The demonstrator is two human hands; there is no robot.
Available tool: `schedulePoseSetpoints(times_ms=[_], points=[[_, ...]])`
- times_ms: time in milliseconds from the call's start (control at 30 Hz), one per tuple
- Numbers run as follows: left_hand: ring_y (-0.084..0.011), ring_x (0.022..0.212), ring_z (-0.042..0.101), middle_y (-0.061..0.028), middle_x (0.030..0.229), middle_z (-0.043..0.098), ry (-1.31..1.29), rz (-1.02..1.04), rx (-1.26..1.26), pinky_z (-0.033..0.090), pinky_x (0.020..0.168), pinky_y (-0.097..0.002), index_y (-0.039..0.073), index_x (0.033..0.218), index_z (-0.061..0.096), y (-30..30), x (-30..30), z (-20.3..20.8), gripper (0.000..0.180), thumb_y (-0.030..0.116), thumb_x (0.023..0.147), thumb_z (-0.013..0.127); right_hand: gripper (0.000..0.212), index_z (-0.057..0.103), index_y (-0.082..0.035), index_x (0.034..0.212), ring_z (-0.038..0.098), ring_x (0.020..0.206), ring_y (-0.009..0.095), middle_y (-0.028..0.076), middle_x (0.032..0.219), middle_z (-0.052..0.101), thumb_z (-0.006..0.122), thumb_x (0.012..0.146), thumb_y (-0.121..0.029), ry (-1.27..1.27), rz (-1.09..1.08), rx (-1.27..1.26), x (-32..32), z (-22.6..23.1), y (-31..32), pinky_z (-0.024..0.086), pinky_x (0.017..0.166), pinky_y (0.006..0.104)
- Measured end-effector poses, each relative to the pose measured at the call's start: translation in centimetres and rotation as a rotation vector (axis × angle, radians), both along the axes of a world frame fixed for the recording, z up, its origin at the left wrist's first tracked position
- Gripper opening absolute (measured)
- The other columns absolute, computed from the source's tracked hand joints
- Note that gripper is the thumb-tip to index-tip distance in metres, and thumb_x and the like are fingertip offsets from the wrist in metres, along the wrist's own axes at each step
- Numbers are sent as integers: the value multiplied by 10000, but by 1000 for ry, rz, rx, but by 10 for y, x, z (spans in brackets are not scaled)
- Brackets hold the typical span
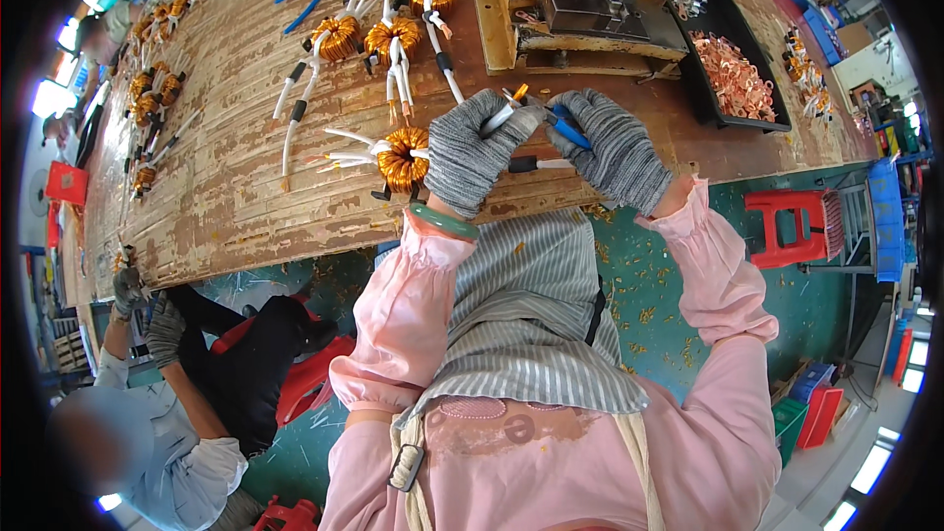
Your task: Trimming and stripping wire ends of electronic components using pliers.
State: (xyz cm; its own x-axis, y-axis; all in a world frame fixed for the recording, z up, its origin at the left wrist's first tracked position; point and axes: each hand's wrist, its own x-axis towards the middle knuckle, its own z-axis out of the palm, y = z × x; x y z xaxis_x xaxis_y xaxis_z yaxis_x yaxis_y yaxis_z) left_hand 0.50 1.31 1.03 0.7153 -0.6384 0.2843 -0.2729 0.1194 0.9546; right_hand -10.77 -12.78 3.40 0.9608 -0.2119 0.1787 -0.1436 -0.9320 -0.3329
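Observation:
In a grey knit glove, my left hand [470, 149] pinches a white insulated wire [499, 119] whose copper-coloured end points up. The wire appears to belong to the copper-wound ring coil [403, 159] lying just left of that hand. My right hand [612, 146], gloved the same way, is closed round a blue-handled tool [567, 128]; its working end is hidden between the fingers, so its kind does not show. Both hands nearly meet above the table's near edge. A white lead with a black sleeve [537, 164] passes below them.
More ring coils [391, 36] with white leads lie beyond my left hand, near pliers [313, 3]. A metal press [596, 8] stands ahead. Right of it, a black tray [765, 120] holds copper terminals. Another gloved person [167, 403] sits at the left; a red stool [793, 226] stands right.

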Motion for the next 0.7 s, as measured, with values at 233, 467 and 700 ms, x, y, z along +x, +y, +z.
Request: schedulePoseSetpoints(times_ms=[233,467,700], points=[[-78,472,348,-12,476,421,-64,115,135,363,451,-258,27,583,491,-4,-5,0,373,284,705,731,357,507,-24,1054,562,852,302,160,919,552,563,820,-287,-111,-114,150,-6,-16,10,457,762,363],[-53,547,400,34,585,478,-116,-22,268,359,492,-214,28,735,602,1,-1,1,208,213,759,694,236,522,-40,1050,542,823,132,75,922,570,550,864,-184,-492,-385,836,-37,-16,-29,441,754,254],[-36,649,499,10,740,555,-8,-660,118,422,543,-181,58,1089,570,3,24,25,232,136,879,512,226,515,-29,1055,539,790,142,78,887,580,529,874,-163,-215,-550,569,-98,-31,-27,435,733,262]])
